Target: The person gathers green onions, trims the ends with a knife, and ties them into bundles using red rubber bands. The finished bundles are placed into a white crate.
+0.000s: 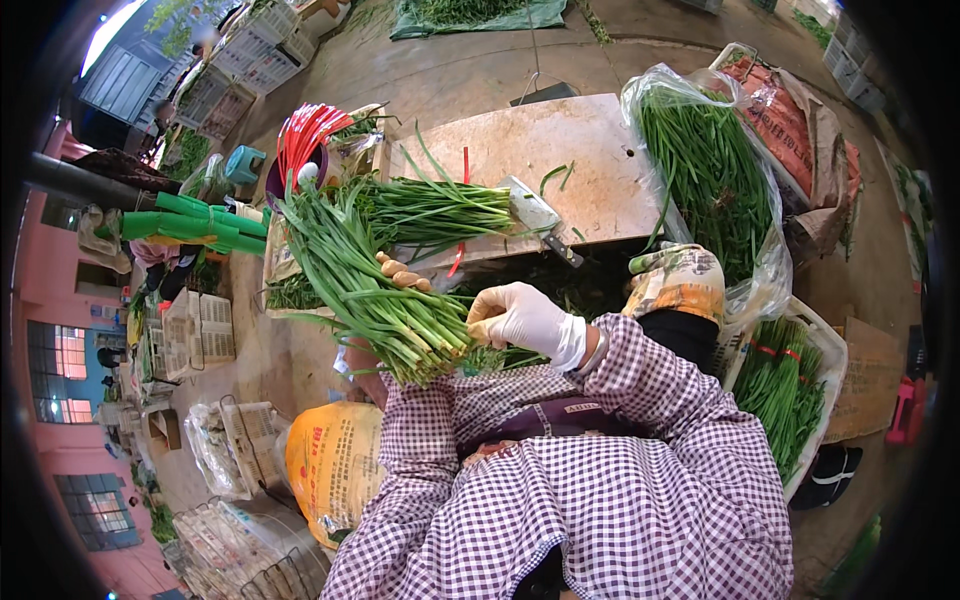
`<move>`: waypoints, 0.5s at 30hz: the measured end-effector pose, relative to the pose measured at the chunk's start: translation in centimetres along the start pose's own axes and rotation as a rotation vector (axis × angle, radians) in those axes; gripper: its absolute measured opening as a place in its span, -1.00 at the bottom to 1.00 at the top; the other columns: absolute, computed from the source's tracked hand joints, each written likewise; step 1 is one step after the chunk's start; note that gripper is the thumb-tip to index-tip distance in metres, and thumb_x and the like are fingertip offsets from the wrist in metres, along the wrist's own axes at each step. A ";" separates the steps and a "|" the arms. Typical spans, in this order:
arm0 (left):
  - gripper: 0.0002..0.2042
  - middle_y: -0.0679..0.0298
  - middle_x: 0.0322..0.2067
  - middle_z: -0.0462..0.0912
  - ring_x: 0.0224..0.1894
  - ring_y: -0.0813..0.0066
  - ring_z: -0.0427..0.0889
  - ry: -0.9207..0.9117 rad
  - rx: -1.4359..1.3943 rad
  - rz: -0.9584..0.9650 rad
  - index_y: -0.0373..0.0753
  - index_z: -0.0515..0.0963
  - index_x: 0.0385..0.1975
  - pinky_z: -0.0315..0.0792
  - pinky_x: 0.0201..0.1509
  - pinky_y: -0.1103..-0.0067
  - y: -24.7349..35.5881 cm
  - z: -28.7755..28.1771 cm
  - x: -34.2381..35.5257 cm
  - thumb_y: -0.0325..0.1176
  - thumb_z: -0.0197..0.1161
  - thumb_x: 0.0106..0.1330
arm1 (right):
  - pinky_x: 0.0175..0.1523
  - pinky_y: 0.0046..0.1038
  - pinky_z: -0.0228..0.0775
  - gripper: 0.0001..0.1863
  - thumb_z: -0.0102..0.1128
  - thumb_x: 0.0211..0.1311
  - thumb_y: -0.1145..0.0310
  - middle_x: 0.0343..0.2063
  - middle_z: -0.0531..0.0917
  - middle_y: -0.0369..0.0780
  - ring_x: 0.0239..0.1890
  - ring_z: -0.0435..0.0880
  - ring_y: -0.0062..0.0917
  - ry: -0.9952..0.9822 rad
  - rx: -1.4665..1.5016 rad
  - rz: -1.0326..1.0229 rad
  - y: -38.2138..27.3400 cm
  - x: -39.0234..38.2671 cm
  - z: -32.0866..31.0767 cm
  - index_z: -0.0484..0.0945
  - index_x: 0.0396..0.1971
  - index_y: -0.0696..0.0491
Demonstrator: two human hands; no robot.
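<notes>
A thick bunch of long green chives (350, 280) slants across in front of me, stem ends toward my lap. My left hand (403, 272) is closed around it; only its fingers show on top of the leaves, and the rest is hidden beneath. My right hand (528, 322), in a white glove with yellowish fingertips, pinches at the stem ends; what exactly lies between the fingers is too small to make out. Beyond, a second bunch of chives (440, 210) lies on a board (510, 145) across a red tie strip (457, 258). A cleaver (536, 208) rests beside its stem ends.
Loose chives fill a clear plastic bag (775, 215) at the right. Below it, a white crate (835, 365) holds red-tied bunches. Red strips (305, 135) stand in a purple bucket (272, 183) at the board's far left. A yellow sack (335, 465) sits at my left.
</notes>
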State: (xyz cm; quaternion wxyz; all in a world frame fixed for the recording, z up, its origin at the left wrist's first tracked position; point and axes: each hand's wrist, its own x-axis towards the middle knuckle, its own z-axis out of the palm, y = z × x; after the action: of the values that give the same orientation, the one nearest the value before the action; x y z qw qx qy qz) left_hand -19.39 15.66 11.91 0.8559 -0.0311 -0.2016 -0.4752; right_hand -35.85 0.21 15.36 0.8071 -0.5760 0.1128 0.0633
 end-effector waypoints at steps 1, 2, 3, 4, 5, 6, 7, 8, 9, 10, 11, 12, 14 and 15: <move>-0.17 0.35 0.05 0.36 0.14 0.41 0.36 0.007 -0.003 -0.048 -0.20 0.11 0.26 0.07 0.39 0.35 0.4 -0.3 0.2 -0.45 0.45 -0.03 | -0.47 -0.63 0.34 -0.90 0.24 0.09 0.45 -0.56 0.60 -0.29 -0.59 0.47 -0.71 0.029 -0.022 0.009 0.2 0.1 0.0 0.57 -0.43 0.16; -0.25 0.35 0.03 0.39 0.12 0.42 0.38 0.038 -0.011 -0.069 -0.19 0.15 0.24 0.09 0.38 0.36 0.7 -0.6 0.1 -0.44 0.41 0.03 | -0.47 -0.61 0.36 -0.89 0.23 0.09 0.43 -0.57 0.60 -0.29 -0.58 0.49 -0.69 0.059 -0.045 0.018 0.3 0.1 0.1 0.56 -0.44 0.16; -0.32 0.35 0.02 0.42 0.10 0.42 0.40 0.070 -0.017 -0.087 -0.19 0.19 0.22 0.11 0.37 0.37 0.9 -0.5 0.3 -0.43 0.37 0.08 | -0.46 -0.59 0.37 -0.88 0.23 0.08 0.43 -0.59 0.60 -0.27 -0.58 0.51 -0.67 0.111 -0.179 -0.066 0.4 0.1 0.1 0.56 -0.44 0.17; -0.39 0.36 0.00 0.45 0.08 0.43 0.42 0.101 -0.024 -0.106 -0.19 0.24 0.20 0.13 0.36 0.38 1.0 -0.5 0.4 -0.41 0.33 0.14 | -0.45 -0.57 0.39 -0.87 0.23 0.07 0.42 -0.60 0.60 -0.25 -0.58 0.52 -0.65 0.165 -0.313 -0.150 0.6 -0.1 0.3 0.56 -0.44 0.17; -0.41 0.35 0.00 0.45 0.08 0.43 0.43 0.122 0.001 -0.107 -0.19 0.24 0.20 0.13 0.35 0.38 1.0 -0.3 0.3 -0.39 0.32 0.15 | -0.44 -0.55 0.40 -0.86 0.23 0.06 0.41 -0.62 0.59 -0.24 -0.58 0.54 -0.63 0.219 -0.447 -0.234 0.8 -0.4 0.4 0.55 -0.44 0.17; -0.45 0.33 0.02 0.46 0.08 0.43 0.43 0.128 -0.010 -0.107 -0.18 0.25 0.20 0.13 0.35 0.38 1.1 -0.4 0.4 -0.36 0.26 0.20 | -0.43 -0.53 0.41 -0.86 0.23 0.05 0.41 -0.63 0.59 -0.22 -0.57 0.55 -0.60 0.230 -0.493 -0.277 0.8 -0.7 0.4 0.55 -0.44 0.16; -0.49 0.32 0.03 0.47 0.08 0.43 0.43 0.136 -0.022 -0.107 -0.18 0.26 0.20 0.13 0.36 0.38 1.2 -0.5 0.4 -0.32 0.20 0.25 | -0.43 -0.52 0.41 -0.86 0.24 0.04 0.41 -0.63 0.58 -0.20 -0.57 0.57 -0.58 0.241 -0.538 -0.320 0.8 -1.2 0.3 0.55 -0.44 0.16; -0.53 0.31 0.04 0.47 0.09 0.43 0.44 0.143 -0.034 -0.106 -0.18 0.27 0.20 0.13 0.36 0.38 1.3 -0.6 0.5 -0.28 0.14 0.30 | -0.42 -0.50 0.42 -0.86 0.24 0.04 0.41 -0.64 0.58 -0.18 -0.57 0.58 -0.55 0.253 -0.583 -0.362 1.0 -1.7 0.1 0.54 -0.44 0.16; -0.58 0.33 0.04 0.49 0.10 0.44 0.44 0.138 -0.052 -0.101 -0.15 0.29 0.20 0.12 0.37 0.40 1.5 -0.7 0.5 -0.24 0.04 0.36 | -0.44 -0.50 0.41 -0.88 0.24 0.02 0.42 -0.63 0.58 -0.16 -0.59 0.59 -0.50 0.242 -0.601 -0.401 1.8 -2.3 -0.3 0.54 -0.46 0.14; -0.61 0.35 0.04 0.51 0.11 0.45 0.44 0.132 -0.070 -0.092 -0.12 0.32 0.20 0.10 0.37 0.42 1.6 -0.6 0.6 -0.20 -0.07 0.41 | -0.43 -0.47 0.42 -0.88 0.24 0.01 0.40 -0.62 0.59 -0.16 -0.59 0.59 -0.43 0.232 -0.657 -0.379 2.0 -3.2 -0.6 0.53 -0.49 0.13; -0.51 0.23 0.12 0.41 0.15 0.34 0.40 0.022 -0.051 0.001 -0.22 0.19 0.25 0.10 0.38 0.39 1.1 -0.8 0.8 -0.20 0.02 0.37 | -0.38 -0.39 0.44 -0.89 0.19 0.01 0.36 -0.60 0.60 -0.13 -0.53 0.62 -0.33 0.183 -0.747 -0.305 2.7 -4.1 -1.4 0.54 -0.50 0.09; -0.37 0.11 0.20 0.32 0.19 0.23 0.37 -0.088 -0.040 0.091 -0.32 0.06 0.31 0.10 0.38 0.37 0.4 -0.8 1.2 -0.20 0.11 0.33 | -0.33 -0.32 0.46 -0.89 0.15 0.02 0.32 -0.58 0.61 -0.10 -0.47 0.64 -0.22 0.134 -0.834 -0.234 3.2 -5.0 -2.3 0.54 -0.51 0.04; -0.37 0.09 0.22 0.29 0.24 0.22 0.32 -0.151 -0.053 0.096 -0.33 0.05 0.31 0.10 0.39 0.37 2.4 -2.9 1.6 -0.17 0.08 0.34 | -0.28 -0.29 0.48 -0.87 0.12 0.03 0.33 -0.51 0.66 -0.12 -0.39 0.67 -0.23 -0.030 -1.182 0.112 4.7 -5.9 -4.7 0.61 -0.47 0.01; -0.38 0.07 0.22 0.30 0.26 0.23 0.29 -0.158 -0.119 0.078 -0.32 0.04 0.31 0.08 0.39 0.36 3.2 -3.2 1.8 -0.15 0.04 0.36 | -0.24 -0.29 0.50 -0.84 0.11 0.05 0.34 -0.45 0.68 -0.12 -0.33 0.68 -0.24 -0.120 -1.373 0.231 7.4 -6.0 -6.7 0.65 -0.42 0.01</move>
State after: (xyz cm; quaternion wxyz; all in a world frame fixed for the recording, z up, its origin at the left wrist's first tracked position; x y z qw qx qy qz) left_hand -14.92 15.19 10.12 0.8517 -0.1269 -0.2387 -0.4489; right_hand -44.06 -3.49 7.98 0.2533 -0.9357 0.0632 0.2373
